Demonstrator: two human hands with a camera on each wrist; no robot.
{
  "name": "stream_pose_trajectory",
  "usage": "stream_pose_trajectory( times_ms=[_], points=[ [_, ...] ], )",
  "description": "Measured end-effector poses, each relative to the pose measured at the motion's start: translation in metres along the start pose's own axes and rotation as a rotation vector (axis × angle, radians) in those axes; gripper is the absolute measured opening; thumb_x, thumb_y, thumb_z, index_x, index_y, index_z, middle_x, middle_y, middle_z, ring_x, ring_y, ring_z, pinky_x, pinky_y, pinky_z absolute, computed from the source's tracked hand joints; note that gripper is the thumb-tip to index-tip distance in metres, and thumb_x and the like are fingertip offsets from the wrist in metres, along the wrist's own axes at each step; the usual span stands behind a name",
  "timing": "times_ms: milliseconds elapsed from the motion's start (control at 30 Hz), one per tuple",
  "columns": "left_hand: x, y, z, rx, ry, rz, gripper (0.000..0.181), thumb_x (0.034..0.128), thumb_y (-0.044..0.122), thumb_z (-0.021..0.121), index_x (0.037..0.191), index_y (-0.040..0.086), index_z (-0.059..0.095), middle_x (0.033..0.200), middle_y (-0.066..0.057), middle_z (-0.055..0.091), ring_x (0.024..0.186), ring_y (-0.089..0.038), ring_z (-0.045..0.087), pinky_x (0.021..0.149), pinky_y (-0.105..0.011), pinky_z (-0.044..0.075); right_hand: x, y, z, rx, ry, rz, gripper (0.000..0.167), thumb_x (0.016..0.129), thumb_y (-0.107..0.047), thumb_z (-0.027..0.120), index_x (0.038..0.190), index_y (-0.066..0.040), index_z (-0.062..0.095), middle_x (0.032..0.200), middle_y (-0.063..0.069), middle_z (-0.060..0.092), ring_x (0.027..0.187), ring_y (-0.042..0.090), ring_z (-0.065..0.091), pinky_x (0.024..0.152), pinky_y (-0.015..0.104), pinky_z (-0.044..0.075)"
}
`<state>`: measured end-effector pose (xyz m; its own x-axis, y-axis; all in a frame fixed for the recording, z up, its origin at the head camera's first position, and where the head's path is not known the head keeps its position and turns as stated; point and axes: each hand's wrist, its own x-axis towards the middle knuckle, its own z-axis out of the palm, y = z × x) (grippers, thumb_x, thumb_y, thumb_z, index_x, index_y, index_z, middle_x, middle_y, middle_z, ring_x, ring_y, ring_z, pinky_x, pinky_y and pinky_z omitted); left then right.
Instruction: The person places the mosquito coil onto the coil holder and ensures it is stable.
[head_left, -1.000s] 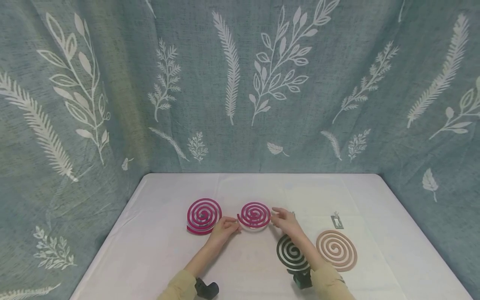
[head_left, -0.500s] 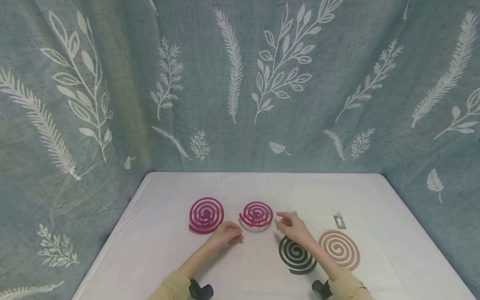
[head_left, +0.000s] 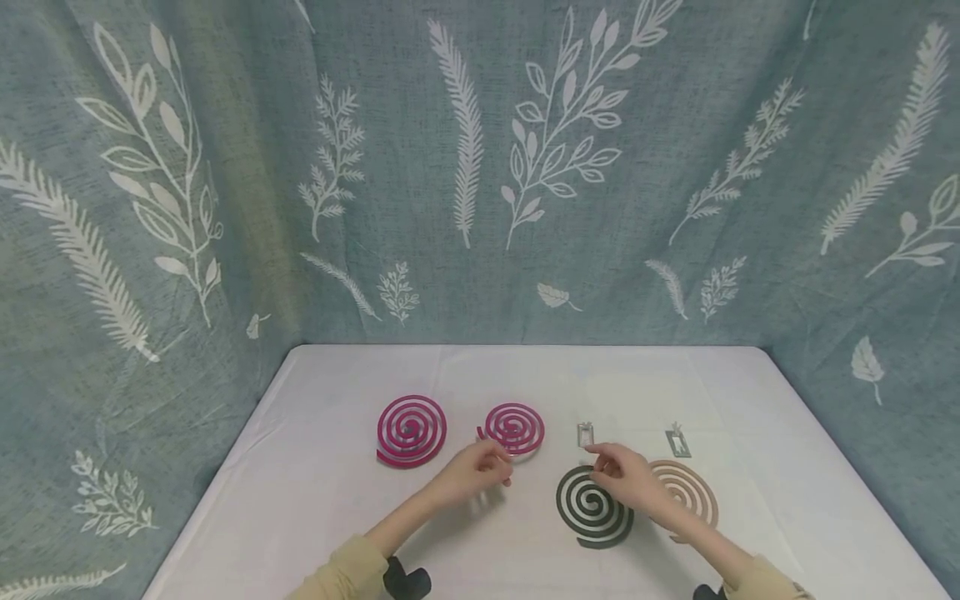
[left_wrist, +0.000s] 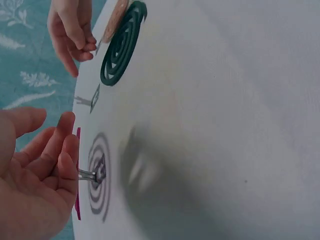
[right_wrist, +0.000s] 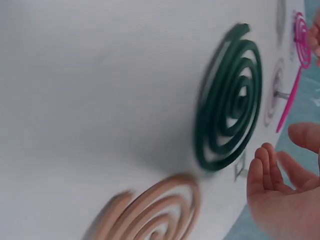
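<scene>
A pink mosquito coil (head_left: 512, 427) is raised flat above the white table on a small metal stand (left_wrist: 87, 175). My left hand (head_left: 474, 473) hovers in front of it with loosely bent fingers and nothing in them. Left of it lies another pink mosquito coil (head_left: 410, 428), apparently raised too. My right hand (head_left: 628, 477) is over the right edge of a dark green mosquito coil (head_left: 592, 502), holding nothing. Partly hidden under the right forearm is a tan mosquito coil (head_left: 705, 500). Behind these two are bare metal stands, one nearer the middle (head_left: 579, 434) and one farther right (head_left: 681, 455).
The white-covered table (head_left: 300, 500) ends at a back edge against a blue-green leaf-patterned curtain (head_left: 390, 167), which also hangs at both sides. Black wrist cameras, one on the left wrist (head_left: 408, 581) and one on the right (head_left: 705, 593), sit low over the table.
My right hand has left the side of the raised pink coil and moved right and nearer, over the green coil, uncovering a metal stand. My left hand has shifted slightly right.
</scene>
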<state>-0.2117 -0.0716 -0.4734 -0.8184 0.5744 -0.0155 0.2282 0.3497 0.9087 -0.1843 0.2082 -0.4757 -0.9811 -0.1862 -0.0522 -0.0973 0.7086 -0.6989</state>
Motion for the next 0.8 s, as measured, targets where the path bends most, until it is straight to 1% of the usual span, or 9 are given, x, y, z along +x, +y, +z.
stream_pose_trajectory(
  times_ms=[67,167,267,400,533,600,700,800],
  points=[
    [0.002,0.003,0.002,0.064,-0.013,0.03,0.023,0.0921,0.016,0.058,0.107,-0.002,0.058,0.087,-0.013,0.07,0.078,-0.015,0.063,0.065,-0.02,0.048,-0.006,0.005,-0.005,-0.006,-0.025,-0.005,0.041,0.086,-0.008,0.063,0.125,0.001,0.056,0.088,0.0,0.058,0.078,0.008,0.052,0.066,0.019,0.048],
    [0.006,0.007,0.006,0.16,-0.02,0.065,0.024,0.0907,0.018,0.06,0.108,0.001,0.06,0.083,-0.007,0.068,0.071,-0.007,0.054,0.058,-0.019,0.044,-0.015,0.013,-0.012,-0.038,-0.049,-0.018,0.042,0.085,-0.008,0.064,0.124,0.003,0.056,0.087,0.0,0.058,0.078,0.009,0.053,0.066,0.019,0.048],
    [0.011,0.011,0.011,0.279,-0.031,0.074,0.025,0.0895,0.02,0.063,0.108,0.005,0.062,0.081,-0.001,0.065,0.068,-0.002,0.049,0.059,-0.017,0.042,-0.022,0.02,-0.018,-0.077,-0.061,-0.003,0.042,0.082,-0.009,0.066,0.122,0.001,0.058,0.086,-0.001,0.06,0.077,0.007,0.053,0.065,0.019,0.047],
    [0.017,0.018,0.018,0.432,-0.079,0.063,0.028,0.0887,0.024,0.064,0.112,0.01,0.063,0.084,0.004,0.065,0.07,0.0,0.052,0.063,-0.016,0.044,-0.028,0.029,-0.024,-0.131,-0.083,-0.011,0.041,0.08,-0.01,0.068,0.119,0.001,0.06,0.084,-0.003,0.059,0.073,0.003,0.051,0.062,0.018,0.046],
    [0.023,0.025,0.025,0.549,-0.125,0.081,0.031,0.0886,0.027,0.065,0.116,0.012,0.063,0.089,0.004,0.069,0.079,-0.005,0.06,0.07,-0.017,0.048,-0.031,0.033,-0.03,-0.173,-0.097,-0.04,0.041,0.078,-0.012,0.071,0.116,0.0,0.062,0.083,-0.004,0.058,0.07,0.0,0.049,0.06,0.017,0.045],
    [0.026,0.025,0.028,0.61,-0.147,0.106,0.033,0.0884,0.029,0.065,0.117,0.013,0.063,0.092,0.004,0.069,0.084,-0.006,0.063,0.074,-0.018,0.049,-0.031,0.034,-0.031,-0.183,-0.102,-0.038,0.042,0.077,-0.012,0.072,0.115,0.0,0.063,0.083,-0.004,0.058,0.07,0.0,0.049,0.06,0.017,0.045],
    [0.03,0.023,0.034,0.696,-0.176,0.16,0.036,0.0876,0.03,0.066,0.119,0.013,0.063,0.095,0.005,0.07,0.089,-0.006,0.064,0.079,-0.018,0.05,-0.031,0.033,-0.033,-0.214,-0.102,-0.034,0.043,0.074,-0.014,0.075,0.114,-0.002,0.064,0.083,-0.006,0.058,0.07,0.0,0.049,0.06,0.017,0.046],
    [0.035,0.018,0.039,0.767,-0.189,0.201,0.041,0.0856,0.033,0.068,0.121,0.014,0.063,0.097,0.006,0.069,0.091,-0.004,0.062,0.082,-0.017,0.049,-0.031,0.031,-0.033,-0.251,-0.102,-0.029,0.046,0.07,-0.015,0.078,0.113,-0.003,0.065,0.083,-0.007,0.06,0.073,0.002,0.052,0.064,0.018,0.047]
  ],
)
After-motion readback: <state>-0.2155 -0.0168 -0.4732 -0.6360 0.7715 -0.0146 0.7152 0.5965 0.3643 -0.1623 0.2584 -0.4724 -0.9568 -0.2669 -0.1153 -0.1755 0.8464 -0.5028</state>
